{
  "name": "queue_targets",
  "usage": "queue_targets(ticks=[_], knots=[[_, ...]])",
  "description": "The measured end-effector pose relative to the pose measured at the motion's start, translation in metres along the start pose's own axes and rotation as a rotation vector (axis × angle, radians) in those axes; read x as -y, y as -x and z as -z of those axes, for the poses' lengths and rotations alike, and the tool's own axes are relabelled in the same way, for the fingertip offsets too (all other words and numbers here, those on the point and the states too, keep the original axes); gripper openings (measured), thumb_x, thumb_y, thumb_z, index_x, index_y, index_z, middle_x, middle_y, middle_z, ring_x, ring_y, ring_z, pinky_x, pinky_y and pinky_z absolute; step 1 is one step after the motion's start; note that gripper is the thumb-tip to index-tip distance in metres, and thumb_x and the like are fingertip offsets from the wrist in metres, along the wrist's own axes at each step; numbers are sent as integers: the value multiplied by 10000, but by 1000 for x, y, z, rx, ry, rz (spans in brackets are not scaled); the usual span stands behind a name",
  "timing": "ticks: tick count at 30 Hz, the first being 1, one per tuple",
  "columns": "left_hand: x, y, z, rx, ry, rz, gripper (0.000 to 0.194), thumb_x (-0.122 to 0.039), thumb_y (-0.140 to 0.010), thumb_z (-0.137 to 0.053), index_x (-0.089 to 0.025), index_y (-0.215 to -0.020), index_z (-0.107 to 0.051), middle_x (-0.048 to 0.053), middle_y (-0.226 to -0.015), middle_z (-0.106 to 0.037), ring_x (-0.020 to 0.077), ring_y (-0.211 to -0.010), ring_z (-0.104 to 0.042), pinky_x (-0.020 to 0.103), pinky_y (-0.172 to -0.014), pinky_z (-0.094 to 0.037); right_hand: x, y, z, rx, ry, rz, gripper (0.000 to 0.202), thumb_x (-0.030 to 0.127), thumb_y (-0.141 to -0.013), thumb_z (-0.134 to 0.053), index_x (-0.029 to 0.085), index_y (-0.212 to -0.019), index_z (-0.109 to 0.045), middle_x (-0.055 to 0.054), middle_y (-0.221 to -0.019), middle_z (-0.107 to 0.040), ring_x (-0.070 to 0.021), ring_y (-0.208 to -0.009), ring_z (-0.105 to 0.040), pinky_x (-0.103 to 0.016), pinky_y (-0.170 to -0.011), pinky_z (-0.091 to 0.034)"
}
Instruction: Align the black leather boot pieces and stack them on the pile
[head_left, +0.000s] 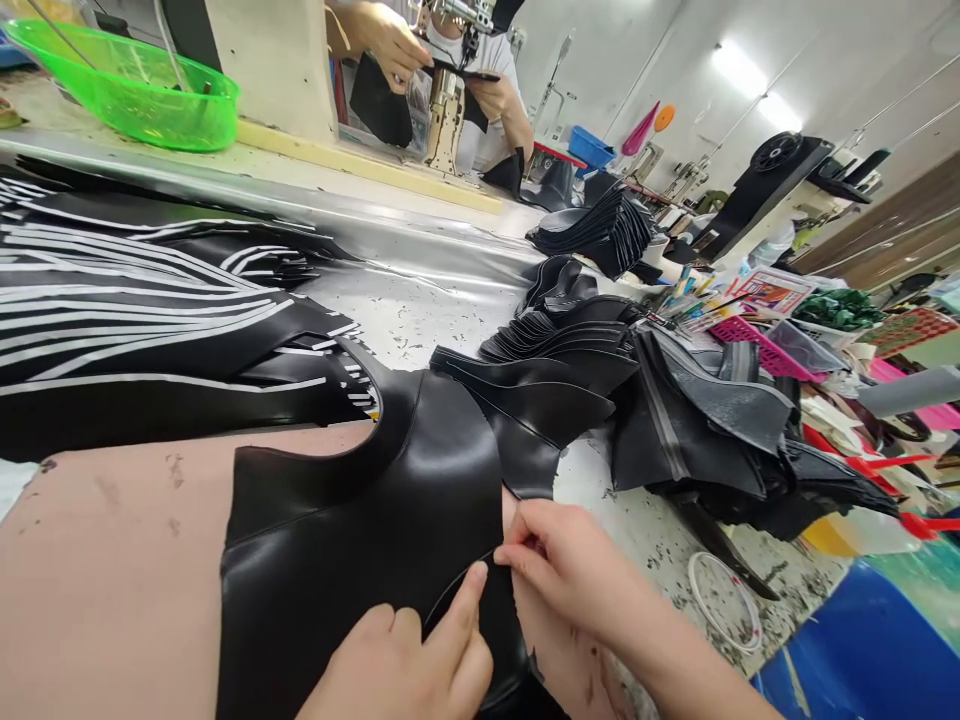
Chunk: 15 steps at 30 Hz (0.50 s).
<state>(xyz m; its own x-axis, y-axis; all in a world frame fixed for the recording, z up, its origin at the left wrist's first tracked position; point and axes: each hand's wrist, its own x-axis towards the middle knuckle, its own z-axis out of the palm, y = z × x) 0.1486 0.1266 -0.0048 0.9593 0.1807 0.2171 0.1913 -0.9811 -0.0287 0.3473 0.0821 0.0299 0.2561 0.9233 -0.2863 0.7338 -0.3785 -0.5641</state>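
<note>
Head view: a large black leather piece (360, 530), smooth and glossy with a deep curved cut-out along its top edge, lies flat on a matte pink work mat (112, 570) at about 6 o'clock in the frame. The left hand (405, 665), at 6 o'clock, is loosely curled, its forefinger stretched out and pressing the leather near its right edge. The right hand (570, 570), at 5 o'clock, pinches that same right edge between thumb and fingertips, so it grasps the leather piece. The two hands nearly meet.

At 9 o'clock lie black strips with white edges (150, 300), fanned in long bands. At 2 o'clock stacked black cut pieces (577, 340) overlap like scales, beside a crumpled heap of zippered black parts (712, 420). The scuffed grey table (420, 310) shows bare between them, the widest open room. A translucent green bowl (127, 85) sits at 11 o'clock. At 12 o'clock another person's hands (390, 40) work at a sewing machine (450, 90).
</note>
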Motion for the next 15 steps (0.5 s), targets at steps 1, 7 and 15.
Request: queue_targets(ticks=[1,7,15], knots=[[1,-2,3,20,13,-8,219,-231,-744,-521,-268,-915,-654,-3,-1263,-598,118,-426,-501,316,-428,-281,0,-6,4,11,-15,-63,278,197,-679,-723,197,-554,-475,40,-551,-531,-129,-546,-478,-237,-508,-315],[0,-3,17,241,41,-31,496,-218,-599,-597,-244,-1094,-619,57,-1350,-519,156,-492,-554,316,-432,-344,0,-28,9,-50,-307,-175,198,250,-607,-757,191,-712,-601,44,-559,-548,-123,-525,-498,-225,-473,-356],[-11,38,16,-183,-56,87,284,-168,-748,-538,-279,-973,-671,-49,-1030,-719,155,-657,-603,271,-550,-451,42,8,-21,-174,-544,121,400,336,-847,-516,201,-1224,-535,-74,-1050,-656,-221,-965,-620,-358,-806,-509]])
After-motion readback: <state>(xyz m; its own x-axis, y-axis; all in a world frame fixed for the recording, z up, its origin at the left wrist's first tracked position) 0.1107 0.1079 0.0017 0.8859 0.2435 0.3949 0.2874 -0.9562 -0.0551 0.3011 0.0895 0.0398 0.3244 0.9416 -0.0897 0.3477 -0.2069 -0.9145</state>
